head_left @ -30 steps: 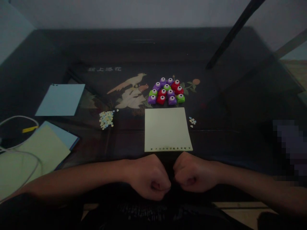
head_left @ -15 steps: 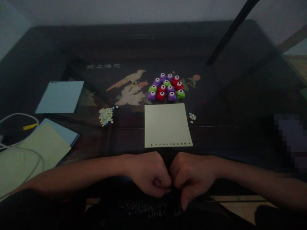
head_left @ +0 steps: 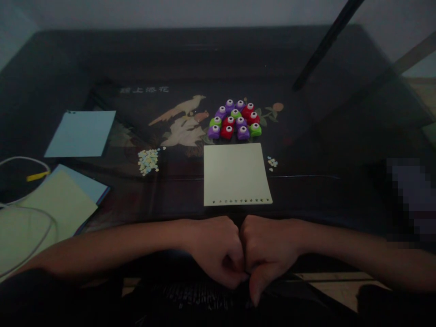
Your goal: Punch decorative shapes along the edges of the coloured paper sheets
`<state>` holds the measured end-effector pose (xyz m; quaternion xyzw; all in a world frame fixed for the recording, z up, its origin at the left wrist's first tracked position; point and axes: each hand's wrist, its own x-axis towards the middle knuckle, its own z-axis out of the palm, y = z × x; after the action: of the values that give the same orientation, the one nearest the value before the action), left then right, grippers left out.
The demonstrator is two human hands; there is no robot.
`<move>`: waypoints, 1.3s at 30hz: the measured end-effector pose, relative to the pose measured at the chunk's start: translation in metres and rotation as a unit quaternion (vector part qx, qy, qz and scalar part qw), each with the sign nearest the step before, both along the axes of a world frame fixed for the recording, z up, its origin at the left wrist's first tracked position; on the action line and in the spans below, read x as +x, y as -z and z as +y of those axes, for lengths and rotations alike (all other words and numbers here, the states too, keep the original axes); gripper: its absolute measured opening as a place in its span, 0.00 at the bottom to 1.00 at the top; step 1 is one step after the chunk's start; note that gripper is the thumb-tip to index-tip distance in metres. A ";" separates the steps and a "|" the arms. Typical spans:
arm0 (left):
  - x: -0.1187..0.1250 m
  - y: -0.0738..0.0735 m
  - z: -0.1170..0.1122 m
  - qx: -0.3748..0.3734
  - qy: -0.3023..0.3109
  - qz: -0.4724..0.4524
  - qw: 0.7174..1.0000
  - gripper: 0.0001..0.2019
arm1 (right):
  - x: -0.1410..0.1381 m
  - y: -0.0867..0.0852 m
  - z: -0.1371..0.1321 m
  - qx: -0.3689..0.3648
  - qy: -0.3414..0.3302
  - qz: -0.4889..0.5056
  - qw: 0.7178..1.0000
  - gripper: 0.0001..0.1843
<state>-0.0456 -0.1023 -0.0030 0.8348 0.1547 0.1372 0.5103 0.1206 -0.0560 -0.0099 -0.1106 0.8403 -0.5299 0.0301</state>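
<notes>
My left hand [head_left: 218,252] is curled into a fist at the near edge of the table, and nothing shows in it. Knuckle to knuckle against it, my right hand [head_left: 269,254] is also closed, its thumb pointing down. Just beyond both hands lies a pale yellow sheet of paper [head_left: 236,175], with a row of small punched shapes along its near edge. Behind the sheet stand several craft punches [head_left: 235,119] in purple, red and green, each with a white button top. Neither hand touches the paper or the punches.
A pile of tiny paper cutouts [head_left: 148,161] lies left of the sheet, a smaller cluster [head_left: 272,162] right of it. Farther left are a blue sheet [head_left: 81,134], stacked coloured paper [head_left: 64,200] and a white cable [head_left: 23,158]. A dark pole [head_left: 327,45] rises behind.
My two fists have pressed closer together, and the left one has turned slightly. The whole view has shifted a little; the paper and punches stay in place on the table.
</notes>
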 end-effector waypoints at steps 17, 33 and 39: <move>0.004 0.012 -0.006 0.022 0.001 -0.002 1.000 0.11 | -0.003 -0.005 -0.011 0.060 0.064 -0.022 0.996 0.41; 0.000 0.007 0.001 -0.016 0.020 -0.030 0.999 0.17 | 0.002 0.007 -0.011 0.000 0.100 0.071 0.992 0.31; -0.002 0.007 0.002 -0.022 0.016 -0.052 0.998 0.18 | 0.004 0.010 -0.009 -0.093 0.070 0.068 0.991 0.28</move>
<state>-0.0476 -0.1002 -0.0104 0.8173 0.1182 0.1686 0.5381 0.1250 -0.0647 -0.0194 -0.0899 0.7930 -0.5979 -0.0747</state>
